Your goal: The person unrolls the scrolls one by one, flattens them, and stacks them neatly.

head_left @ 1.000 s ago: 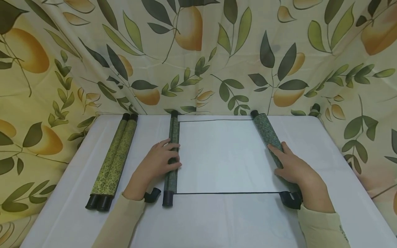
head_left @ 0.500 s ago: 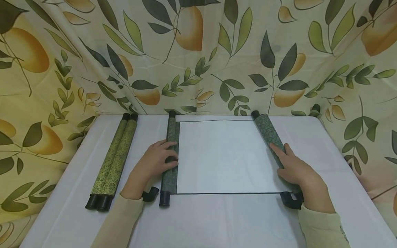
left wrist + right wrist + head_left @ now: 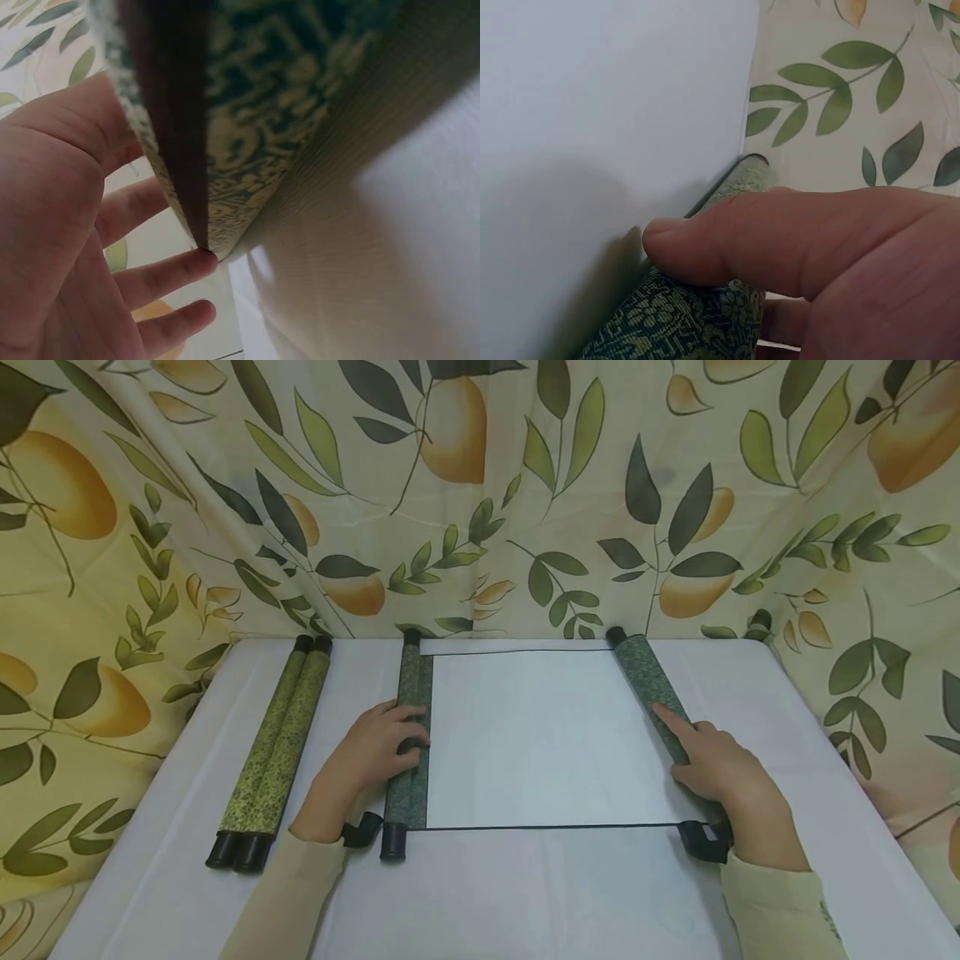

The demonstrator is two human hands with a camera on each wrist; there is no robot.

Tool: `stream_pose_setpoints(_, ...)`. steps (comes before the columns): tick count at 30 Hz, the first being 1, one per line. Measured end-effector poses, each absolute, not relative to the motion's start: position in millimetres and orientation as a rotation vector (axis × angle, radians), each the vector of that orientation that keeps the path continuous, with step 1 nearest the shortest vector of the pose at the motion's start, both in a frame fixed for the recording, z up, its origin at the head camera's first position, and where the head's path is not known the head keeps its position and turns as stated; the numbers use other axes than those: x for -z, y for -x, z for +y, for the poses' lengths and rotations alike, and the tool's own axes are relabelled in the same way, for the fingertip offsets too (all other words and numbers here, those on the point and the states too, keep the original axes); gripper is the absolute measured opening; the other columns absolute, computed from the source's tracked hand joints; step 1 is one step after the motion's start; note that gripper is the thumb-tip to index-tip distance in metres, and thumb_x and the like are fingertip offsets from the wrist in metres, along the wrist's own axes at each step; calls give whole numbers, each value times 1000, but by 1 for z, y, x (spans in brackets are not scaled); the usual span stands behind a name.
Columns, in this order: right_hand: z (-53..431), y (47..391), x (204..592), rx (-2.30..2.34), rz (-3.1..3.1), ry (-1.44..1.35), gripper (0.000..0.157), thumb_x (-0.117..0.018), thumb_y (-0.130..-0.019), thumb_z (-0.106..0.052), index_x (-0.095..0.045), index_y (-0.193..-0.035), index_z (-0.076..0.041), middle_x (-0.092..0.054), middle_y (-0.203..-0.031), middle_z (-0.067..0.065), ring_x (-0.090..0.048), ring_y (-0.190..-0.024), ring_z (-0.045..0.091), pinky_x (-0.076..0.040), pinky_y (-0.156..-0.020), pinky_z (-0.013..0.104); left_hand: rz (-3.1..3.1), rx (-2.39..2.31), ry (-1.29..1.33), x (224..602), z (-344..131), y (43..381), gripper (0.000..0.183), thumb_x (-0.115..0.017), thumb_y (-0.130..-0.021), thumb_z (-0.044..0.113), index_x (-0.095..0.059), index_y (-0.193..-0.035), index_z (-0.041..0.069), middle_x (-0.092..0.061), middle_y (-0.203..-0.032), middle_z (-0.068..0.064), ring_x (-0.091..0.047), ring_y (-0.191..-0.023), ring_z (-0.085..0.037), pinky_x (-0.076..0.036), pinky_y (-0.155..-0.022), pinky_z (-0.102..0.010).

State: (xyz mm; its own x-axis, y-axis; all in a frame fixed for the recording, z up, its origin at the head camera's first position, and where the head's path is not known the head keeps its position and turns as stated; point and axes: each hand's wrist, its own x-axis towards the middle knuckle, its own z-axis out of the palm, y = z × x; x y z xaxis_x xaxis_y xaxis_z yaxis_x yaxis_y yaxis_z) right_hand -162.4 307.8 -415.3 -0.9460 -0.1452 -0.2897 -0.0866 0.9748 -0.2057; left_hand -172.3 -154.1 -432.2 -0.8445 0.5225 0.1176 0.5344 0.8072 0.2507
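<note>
A partly unrolled hanging scroll [image 3: 540, 735] lies across the table, with a white sheet, thin black edges and green patterned ends. My left hand [image 3: 378, 747] holds its left roller [image 3: 410, 681], fingers over the top. The left wrist view shows fingertips [image 3: 196, 262] against the green brocade [image 3: 255, 142]. On the other side, my right hand [image 3: 716, 768] grips the thicker right roll [image 3: 647, 672], which slants toward me. Up close, the right thumb [image 3: 682, 247] lies across this roll, with other fingers partly hidden beyond it. Black caps finish the rollers.
Two yellow-green patterned rolls [image 3: 277, 752] with black ends lie side by side at the left of the white-covered table [image 3: 525, 902]. A curtain [image 3: 555, 527] printed with leaves and fruit hangs behind. Black wrist mounts [image 3: 705, 843] sit under both wrists.
My left hand and the left roller have shifted slightly left, baring a wider green strip beside the white sheet. The right hand and right roll have hardly moved.
</note>
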Motion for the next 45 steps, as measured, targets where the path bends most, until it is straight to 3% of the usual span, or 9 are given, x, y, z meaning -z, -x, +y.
stream_pose_setpoints(4, 309, 160, 412, 285, 2834, 161, 86, -61, -80, -12, -9, -148, -21, -40, -110, 39, -52, -80, 48, -44, -56, 51, -2966, 488, 865, 431, -156, 172, 16, -63, -83, 18, -70, -97, 25, -52, -131, -4, -38, -124, -42, -28, -101, -52)
stream_pose_setpoints(12, 309, 157, 407, 430, 2785, 95, 82, -54, -86, -11, -2, -148, -19, -23, -112, 34, -48, -60, 26, -38, -50, 34, -3009, 566, 856, 427, -159, 172, 16, -66, -85, 19, -69, -100, 23, -50, -132, -3, -30, -130, -41, -30, -102, -48)
stream_pose_setpoints(17, 309, 156, 404, 419, 2776, 76, 78, -50, -88, -12, -1, -148, -19, -26, -113, 37, -51, -70, 35, -42, -55, 43, -3015, 562, 855, 427, -160, 171, 15, -66, -85, 22, -69, -100, 22, -50, -132, -5, -30, -130, -40, -31, -101, -48)
stream_pose_setpoints(20, 308, 157, 405, 397, 2771, 86, 71, -47, -86, -7, -15, -147, -20, -25, -120, 42, -50, -87, 51, -43, -62, 55, -3013, 562, 858, 427, -160, 170, 14, -66, -85, 23, -69, -99, 22, -50, -132, -5, -30, -129, -41, -31, -101, -49)
stream_pose_setpoints(24, 306, 158, 408, 365, 2766, 98, 59, -44, -85, -5, -33, -142, -17, -15, -133, 42, -33, -109, 64, -36, -75, 68, -3024, 566, 853, 428, -160, 169, 16, -68, -83, 33, -70, -95, 23, -50, -133, -4, -28, -130, -42, -31, -100, -51)
stream_pose_setpoints(30, 309, 159, 410, 373, 2762, 104, 57, -47, -86, -8, -35, -141, -15, -9, -137, 40, -26, -114, 64, -31, -80, 70, -3063, 542, 834, 426, -162, 169, 22, -72, -76, 43, -70, -89, 26, -46, -137, 0, -25, -133, -39, -31, -99, -53)
stream_pose_setpoints(37, 312, 161, 413, 421, 2759, 130, 62, -41, -82, -1, -32, -142, -15, -10, -138, 39, -23, -115, 64, -29, -82, 71, -3084, 564, 824, 423, -168, 165, 10, -71, -79, 34, -70, -86, 27, -44, -138, 0, -23, -134, -38, -34, -97, -51)
stream_pose_setpoints(45, 318, 164, 414, 427, 2769, 140, 60, -37, -84, -2, -29, -143, -11, -15, -133, 45, -23, -115, 64, -29, -82, 71, -3055, 536, 905, 426, -170, 166, 11, -65, -84, 39, -68, -90, 30, -41, -141, 0, -21, -135, -37, -39, -94, -48)
